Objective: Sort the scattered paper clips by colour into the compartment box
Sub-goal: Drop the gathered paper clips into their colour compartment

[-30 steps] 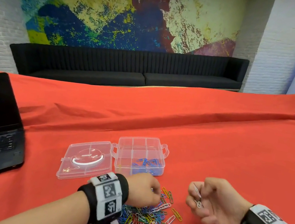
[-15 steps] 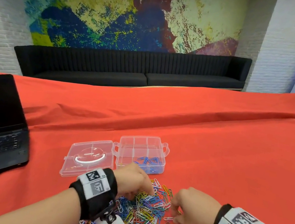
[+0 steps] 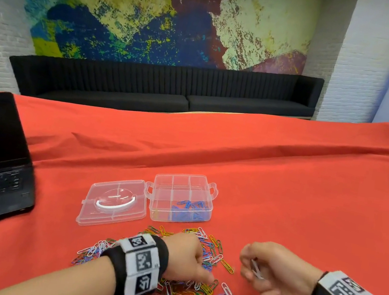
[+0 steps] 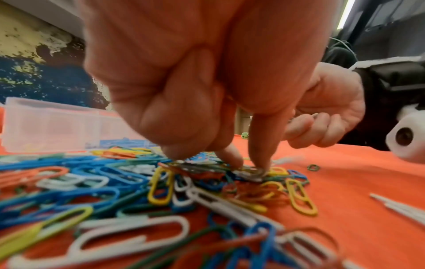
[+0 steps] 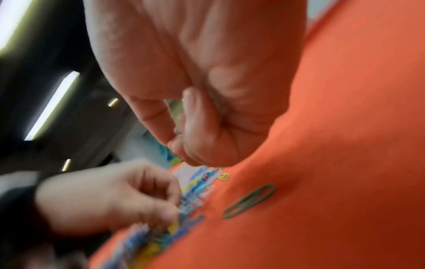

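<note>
1. White clips [image 3: 256, 271] sit pinched in our right hand [image 3: 277, 274], its fingers curled round them, lifted off the red cloth [image 3: 305, 217].
2. Our left hand [image 3: 185, 259] is down in the mixed clip pile [image 3: 190, 290] — fingertips [image 4: 260, 163] pressing a pale clip; whether it is gripped yet we cannot tell.
3. Beyond the pile stands the compartment box [image 3: 181, 198], lid open, blue clips [image 3: 189, 211] in one near compartment.
4. We judge we are gathering whites — next, carry them to an empty compartment, away from the blues.
</note>
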A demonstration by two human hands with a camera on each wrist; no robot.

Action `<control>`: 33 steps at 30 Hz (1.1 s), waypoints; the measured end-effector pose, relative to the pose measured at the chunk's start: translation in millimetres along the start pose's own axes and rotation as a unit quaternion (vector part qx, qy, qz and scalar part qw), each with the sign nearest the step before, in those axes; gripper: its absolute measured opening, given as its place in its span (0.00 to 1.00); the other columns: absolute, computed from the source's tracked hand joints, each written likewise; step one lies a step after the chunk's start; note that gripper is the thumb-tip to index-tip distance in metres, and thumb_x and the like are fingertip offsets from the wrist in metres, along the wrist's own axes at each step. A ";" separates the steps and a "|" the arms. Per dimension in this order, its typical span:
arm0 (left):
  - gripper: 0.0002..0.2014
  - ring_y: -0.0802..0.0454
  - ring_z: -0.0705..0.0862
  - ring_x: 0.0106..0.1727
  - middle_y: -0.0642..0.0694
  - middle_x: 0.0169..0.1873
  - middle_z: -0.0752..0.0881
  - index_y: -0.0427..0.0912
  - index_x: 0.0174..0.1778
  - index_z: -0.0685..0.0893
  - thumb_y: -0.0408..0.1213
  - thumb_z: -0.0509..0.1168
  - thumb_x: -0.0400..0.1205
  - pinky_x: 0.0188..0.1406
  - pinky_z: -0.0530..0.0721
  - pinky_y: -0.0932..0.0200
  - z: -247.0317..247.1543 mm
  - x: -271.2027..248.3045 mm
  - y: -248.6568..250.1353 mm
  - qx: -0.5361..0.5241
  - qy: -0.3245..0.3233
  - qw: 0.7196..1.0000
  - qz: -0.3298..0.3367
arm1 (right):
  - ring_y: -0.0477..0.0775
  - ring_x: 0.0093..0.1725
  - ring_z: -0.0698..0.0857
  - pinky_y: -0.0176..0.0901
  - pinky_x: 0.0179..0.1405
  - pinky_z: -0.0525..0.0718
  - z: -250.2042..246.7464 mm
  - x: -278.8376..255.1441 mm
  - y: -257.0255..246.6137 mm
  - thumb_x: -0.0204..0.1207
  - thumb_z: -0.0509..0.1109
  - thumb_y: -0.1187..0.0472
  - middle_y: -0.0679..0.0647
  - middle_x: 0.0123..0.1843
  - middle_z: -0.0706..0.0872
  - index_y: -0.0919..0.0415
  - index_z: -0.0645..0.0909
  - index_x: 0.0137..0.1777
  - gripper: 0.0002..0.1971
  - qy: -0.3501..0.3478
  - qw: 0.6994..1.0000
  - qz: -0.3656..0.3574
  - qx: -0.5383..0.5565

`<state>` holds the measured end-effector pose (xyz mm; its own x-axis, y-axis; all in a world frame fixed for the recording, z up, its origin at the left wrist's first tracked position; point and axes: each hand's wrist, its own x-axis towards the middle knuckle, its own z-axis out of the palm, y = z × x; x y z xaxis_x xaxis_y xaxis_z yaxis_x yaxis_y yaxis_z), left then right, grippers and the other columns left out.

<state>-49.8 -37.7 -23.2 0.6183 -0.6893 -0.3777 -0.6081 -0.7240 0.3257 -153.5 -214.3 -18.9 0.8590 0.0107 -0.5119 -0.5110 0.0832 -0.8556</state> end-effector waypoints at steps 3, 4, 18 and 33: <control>0.13 0.49 0.74 0.32 0.44 0.27 0.75 0.43 0.29 0.80 0.45 0.68 0.76 0.34 0.76 0.56 6.9 2.9 3.3 0.049 0.013 0.999 0.015 | 0.44 0.17 0.65 0.34 0.13 0.61 10.9 6.5 7.4 0.77 0.61 0.62 0.48 0.23 0.72 0.56 0.73 0.33 0.10 0.076 0.958 -0.044 -0.272; 0.14 0.48 0.73 0.32 0.45 0.24 0.72 0.43 0.25 0.76 0.40 0.66 0.76 0.33 0.75 0.57 6.3 3.9 2.1 0.054 0.017 0.998 0.009 | 0.41 0.18 0.67 0.32 0.15 0.65 12.5 8.2 9.1 0.78 0.62 0.60 0.46 0.23 0.72 0.55 0.73 0.33 0.11 0.089 0.923 -0.066 -0.369; 0.04 0.58 0.78 0.30 0.51 0.30 0.83 0.47 0.35 0.88 0.41 0.73 0.74 0.33 0.80 0.62 -10.0 -3.8 -24.0 -0.073 0.025 0.997 0.008 | 0.30 0.21 0.75 0.21 0.22 0.65 19.5 20.4 1.7 0.75 0.71 0.58 0.38 0.18 0.77 0.52 0.78 0.29 0.13 0.054 0.798 -0.102 -0.592; 0.07 0.57 0.54 0.22 0.49 0.25 0.64 0.45 0.29 0.67 0.35 0.61 0.66 0.11 0.54 0.71 -5.3 -29.4 -37.6 -0.632 -0.112 0.766 -0.029 | 0.45 0.19 0.60 0.29 0.11 0.57 0.8 13.9 2.9 0.77 0.63 0.64 0.53 0.27 0.71 0.58 0.71 0.36 0.09 0.014 0.997 -0.008 0.072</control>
<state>-42.5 9.6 -19.7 0.4381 -0.7357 -0.5165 0.4732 -0.2997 0.8284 -143.0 -213.1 -28.5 0.8644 -0.0189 -0.5024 -0.4858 0.2258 -0.8444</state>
